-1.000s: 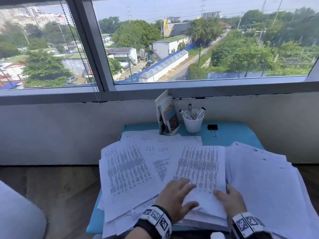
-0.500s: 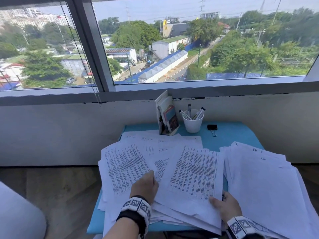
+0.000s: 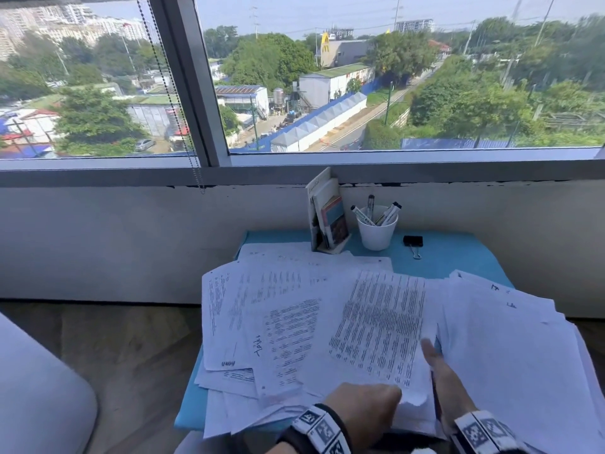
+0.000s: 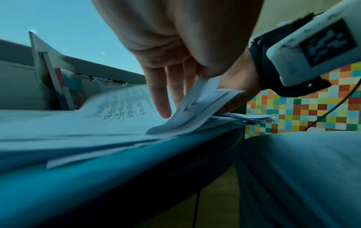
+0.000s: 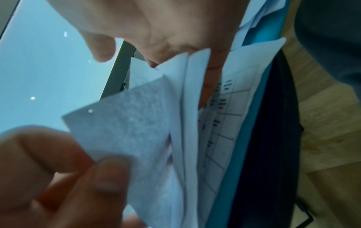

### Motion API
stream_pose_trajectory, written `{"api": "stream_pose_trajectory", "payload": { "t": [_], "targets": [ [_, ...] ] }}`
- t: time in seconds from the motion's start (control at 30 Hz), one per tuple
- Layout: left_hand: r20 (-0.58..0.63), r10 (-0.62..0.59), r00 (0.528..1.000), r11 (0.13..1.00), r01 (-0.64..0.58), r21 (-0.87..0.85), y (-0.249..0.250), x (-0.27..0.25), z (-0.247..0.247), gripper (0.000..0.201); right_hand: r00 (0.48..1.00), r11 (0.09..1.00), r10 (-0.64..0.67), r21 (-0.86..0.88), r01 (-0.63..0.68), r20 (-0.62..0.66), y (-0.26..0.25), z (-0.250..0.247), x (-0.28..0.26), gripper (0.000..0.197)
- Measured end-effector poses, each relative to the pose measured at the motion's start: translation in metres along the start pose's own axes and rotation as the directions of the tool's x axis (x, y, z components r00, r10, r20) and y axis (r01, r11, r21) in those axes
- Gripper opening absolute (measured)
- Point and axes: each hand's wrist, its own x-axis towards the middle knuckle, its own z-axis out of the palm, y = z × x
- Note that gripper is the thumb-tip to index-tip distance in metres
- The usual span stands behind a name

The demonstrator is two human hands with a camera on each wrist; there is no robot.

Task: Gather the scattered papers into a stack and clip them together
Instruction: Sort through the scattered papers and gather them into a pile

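White printed papers (image 3: 278, 316) lie fanned across a blue table (image 3: 458, 257). My left hand (image 3: 391, 401) is at the near edge and pinches the corner of the top printed sheets (image 3: 379, 322). In the right wrist view its fingers (image 5: 105, 171) close on a lifted sheet (image 5: 136, 123). My right hand (image 3: 437, 365) lies along the right edge of those sheets with fingers straight behind them and the thumb (image 5: 101, 50) standing off. A black binder clip (image 3: 413, 241) lies on bare table at the back, far from both hands.
A second loose pile of white sheets (image 3: 510, 355) overhangs the table's right side. At the back stand a white cup of pens (image 3: 376, 231) and a brochure holder (image 3: 329, 221) against the wall. Wooden floor lies to the left.
My left hand left the left-hand sheets and came right to the near edge, dragging a printed sheet along. The right hand slid forward along the stack's right edge.
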Motion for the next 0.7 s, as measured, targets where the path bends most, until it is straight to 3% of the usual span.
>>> {"api": "stream_pose_trajectory", "payload": {
  "t": [0.1, 0.13, 0.17, 0.2, 0.23, 0.27, 0.3, 0.33, 0.37, 0.6, 0.7],
  "targets": [
    [-0.1, 0.06, 0.993, 0.998, -0.059, 0.009, -0.014, -0.008, 0.004, 0.026, 0.986, 0.967, -0.079, -0.251, 0.04, -0.144, 0.015, -0.005, 0.008, 0.017],
    [-0.217, 0.037, 0.975, 0.999, -0.042, -0.014, -0.026, -0.009, 0.009, 0.034, 0.983, 0.959, -0.07, -0.283, 0.021, -0.167, 0.021, -0.009, 0.012, 0.02],
    [-0.392, -0.054, 0.918, 0.998, 0.043, -0.036, -0.041, -0.011, 0.013, 0.037, 0.982, 0.954, -0.055, -0.299, -0.002, -0.18, 0.025, -0.011, 0.014, 0.023],
    [-0.519, -0.196, 0.832, 0.98, 0.185, -0.073, -0.059, -0.015, 0.012, 0.035, 0.982, 0.947, -0.049, -0.321, -0.012, -0.181, 0.027, -0.012, 0.015, 0.027],
    [-0.557, -0.394, 0.731, 0.912, 0.384, -0.141, -0.076, -0.022, 0.01, 0.039, 0.981, 0.939, -0.044, -0.343, -0.023, -0.188, 0.03, -0.012, 0.016, 0.031],
    [-0.465, -0.645, 0.606, 0.75, 0.618, -0.236, -0.092, -0.029, 0.006, 0.05, 0.982, 0.933, -0.039, -0.358, -0.03, -0.183, 0.032, -0.012, 0.015, 0.034],
    [-0.321, -0.835, 0.447, 0.536, 0.794, -0.288, -0.109, -0.035, 0.003, 0.061, 0.982, 0.929, -0.037, -0.369, -0.034, -0.185, 0.033, -0.012, 0.015, 0.035],
    [-0.214, -0.926, 0.313, 0.369, 0.873, -0.319, -0.122, -0.043, 0.0, 0.07, 0.982, 0.926, -0.042, -0.377, -0.03, -0.183, 0.034, -0.011, 0.014, 0.037],
    [-0.146, -0.961, 0.233, 0.27, 0.905, -0.33, -0.131, -0.048, 0.0, 0.076, 0.982, 0.922, -0.047, -0.385, -0.028, -0.184, 0.033, -0.011, 0.013, 0.038],
    [-0.025, -0.982, 0.19, 0.185, 0.906, -0.38, -0.138, -0.041, 0.001, 0.082, 0.984, 0.916, -0.07, -0.402, -0.001, -0.162, 0.038, -0.01, 0.016, 0.032],
    [-0.013, -0.964, 0.264, 0.233, 0.825, -0.515, -0.135, -0.04, -0.001, 0.045, 0.984, 0.909, -0.083, -0.417, 0.01, -0.158, 0.04, -0.011, 0.016, 0.033]
  ]
}}
